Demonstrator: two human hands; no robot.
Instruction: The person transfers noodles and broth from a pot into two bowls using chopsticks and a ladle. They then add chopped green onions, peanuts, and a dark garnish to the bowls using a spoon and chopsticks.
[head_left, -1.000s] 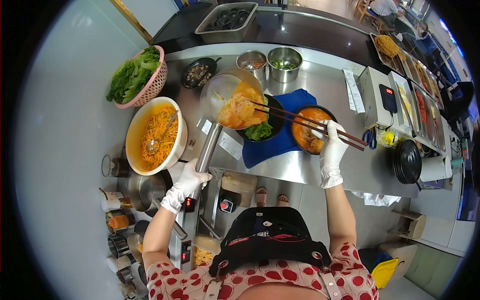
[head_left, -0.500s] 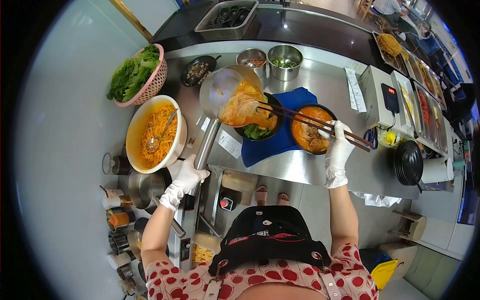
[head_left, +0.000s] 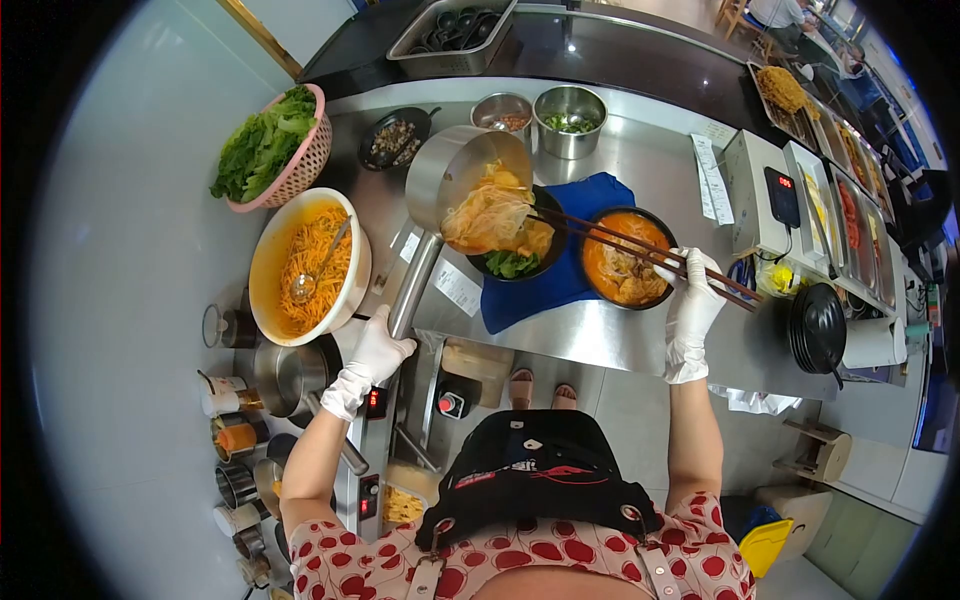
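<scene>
My left hand, in a white glove, grips the handle of a steel saucepan. The pan is tipped over a black bowl with green leaves in it. Pale noodles and orange broth hang at the pan's lip above that bowl. Long brown chopsticks are held in my gloved right hand, their tips at the noodles. Just left of that hand stands a second black bowl of orange noodle soup. Both bowls rest on a blue cloth.
At the left are a white bowl of shredded orange food and a pink basket of lettuce. Two steel pots and a small black dish stand at the back. Black plates are stacked at the right, near a scale.
The saucepan has tipped further and shifted slightly right, with its side showing more. My right hand and the chopsticks have moved a little to the right.
</scene>
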